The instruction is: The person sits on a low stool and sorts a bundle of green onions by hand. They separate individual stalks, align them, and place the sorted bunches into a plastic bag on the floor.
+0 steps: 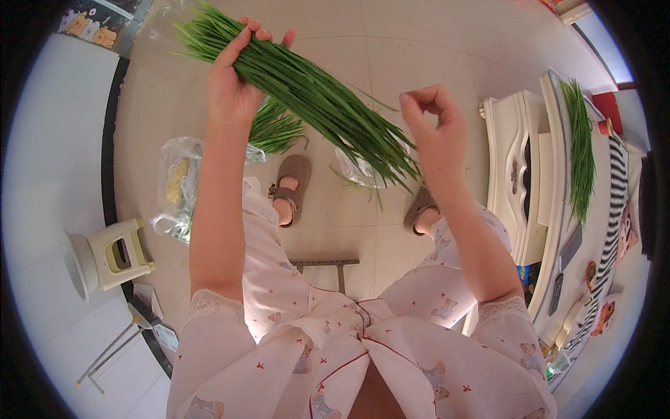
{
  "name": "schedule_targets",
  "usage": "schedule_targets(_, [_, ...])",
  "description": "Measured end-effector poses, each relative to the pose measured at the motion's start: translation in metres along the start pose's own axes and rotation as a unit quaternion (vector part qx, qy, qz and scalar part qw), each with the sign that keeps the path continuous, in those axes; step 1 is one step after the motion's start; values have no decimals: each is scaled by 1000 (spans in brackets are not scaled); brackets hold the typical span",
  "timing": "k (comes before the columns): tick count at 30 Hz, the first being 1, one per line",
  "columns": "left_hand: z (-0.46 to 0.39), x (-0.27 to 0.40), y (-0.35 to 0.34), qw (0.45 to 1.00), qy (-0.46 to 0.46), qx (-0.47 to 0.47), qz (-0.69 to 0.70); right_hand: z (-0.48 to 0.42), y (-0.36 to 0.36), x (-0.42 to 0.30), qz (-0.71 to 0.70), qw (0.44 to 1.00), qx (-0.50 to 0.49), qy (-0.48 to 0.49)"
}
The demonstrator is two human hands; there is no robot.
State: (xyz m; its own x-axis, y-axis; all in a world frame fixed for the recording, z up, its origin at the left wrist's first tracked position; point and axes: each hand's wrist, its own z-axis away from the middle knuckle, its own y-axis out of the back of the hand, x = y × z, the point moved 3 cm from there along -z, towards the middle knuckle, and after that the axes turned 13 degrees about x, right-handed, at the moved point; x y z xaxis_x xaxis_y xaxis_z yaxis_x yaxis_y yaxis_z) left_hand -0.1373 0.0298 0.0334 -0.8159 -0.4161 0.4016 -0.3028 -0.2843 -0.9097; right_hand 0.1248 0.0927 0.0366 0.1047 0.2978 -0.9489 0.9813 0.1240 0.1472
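Observation:
A thick bundle of green garlic chives slants across the upper middle of the view. My left hand grips it near its upper-left end, thumb across the front. The leaves fan out down and right towards my right hand, which is curled with thumb and fingertips close together. One stray leaf ends beside that thumb; whether the fingers pinch it is unclear. Below the bundle, more chives lie low near the floor, partly hidden by my left forearm. Loose trimmings rest on a clear plastic bag between my feet.
Clear plastic bag with a yellowish item stands at left, near a plastic stool bearing a basin. On the right, a white cabinet holds another chive bunch, a phone and a remote control.

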Motion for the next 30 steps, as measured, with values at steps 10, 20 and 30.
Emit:
schedule_targets(10, [-2,-43,39,955,-48,263,-132,-12,-22,29,229,940,-123,219])
schedule_targets(20, [30,-111,8,969,24,237,-70,8,-62,40,367,897,-154,190])
schedule_targets(30, [37,-84,-11,946,214,-25,-242,-7,-50,26,-103,869,-381,-299])
